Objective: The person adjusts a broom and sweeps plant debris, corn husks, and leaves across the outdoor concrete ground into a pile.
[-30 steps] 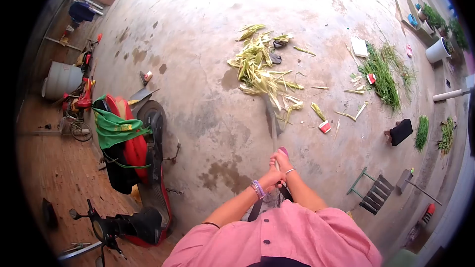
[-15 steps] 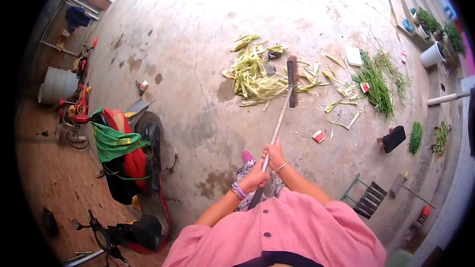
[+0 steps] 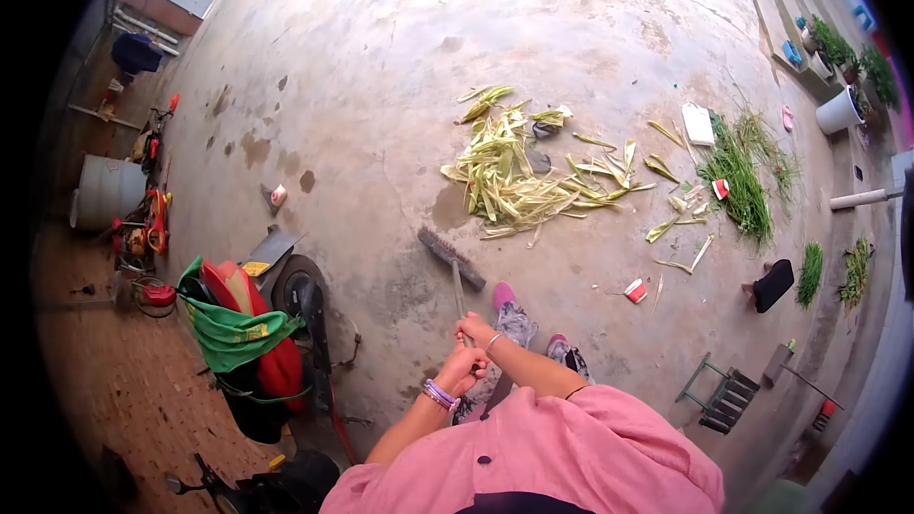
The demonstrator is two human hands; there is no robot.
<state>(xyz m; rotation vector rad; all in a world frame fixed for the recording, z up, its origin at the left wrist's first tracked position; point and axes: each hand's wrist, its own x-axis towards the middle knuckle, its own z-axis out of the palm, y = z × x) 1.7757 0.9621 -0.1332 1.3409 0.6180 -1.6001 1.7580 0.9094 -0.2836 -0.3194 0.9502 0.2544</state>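
A broom [image 3: 451, 260] with a long pale handle reaches out in front of me, its dark bristled head just left of my pink shoe. My right hand [image 3: 475, 330] wraps round the handle on the side nearer the head. Close behind it, my left hand [image 3: 461, 367], with purple bracelets at the wrist, is closed on the same handle. Beyond the broom head, apart from it, lies a heap of pale green corn husks [image 3: 500, 176]. Loose husks [image 3: 609, 169] trail off to the right of the heap.
On the left a scooter [image 3: 314, 324] stands under a green cloth [image 3: 224, 328]. To the right lie green stalks [image 3: 738, 176], a white box [image 3: 698, 124], a red-and-white cup [image 3: 636, 291], a black stool [image 3: 769, 286] and a small slatted chair [image 3: 728, 402].
The broom head has moved from the right side of the husk heap back toward me and leftward. Both hands have shifted left and down with the handle, still gripping it.
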